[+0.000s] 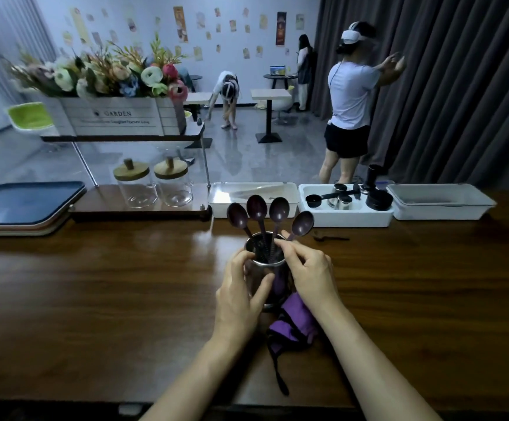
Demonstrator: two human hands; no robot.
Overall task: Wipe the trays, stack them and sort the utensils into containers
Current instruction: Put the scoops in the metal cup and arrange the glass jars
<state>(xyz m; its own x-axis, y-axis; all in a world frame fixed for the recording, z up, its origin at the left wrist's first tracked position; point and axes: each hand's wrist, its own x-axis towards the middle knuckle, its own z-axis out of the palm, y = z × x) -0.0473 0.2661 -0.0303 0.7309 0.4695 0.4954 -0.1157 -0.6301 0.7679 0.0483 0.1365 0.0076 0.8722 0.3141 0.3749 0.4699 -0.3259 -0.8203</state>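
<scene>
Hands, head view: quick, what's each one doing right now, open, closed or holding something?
Left hand: holds the metal cup, fingers curled round it.
Right hand: pinches the handle of the rightmost spoon at the cup's rim.

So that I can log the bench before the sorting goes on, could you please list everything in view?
spoons: four, dark purple, standing in the metal cup
metal cup: one, steel, centre of the table
loose spoon: one, dark, on the table right of the cup
cloth: one, purple, beside the cup
trays: one stack, dark blue on top, far left
glass jars: two, clear with wooden lids, lower shelf
bins: three, white, back of the table
flower box: one, white, upper shelf
left hand: grips the cup
right hand: pinches a spoon handle
</scene>
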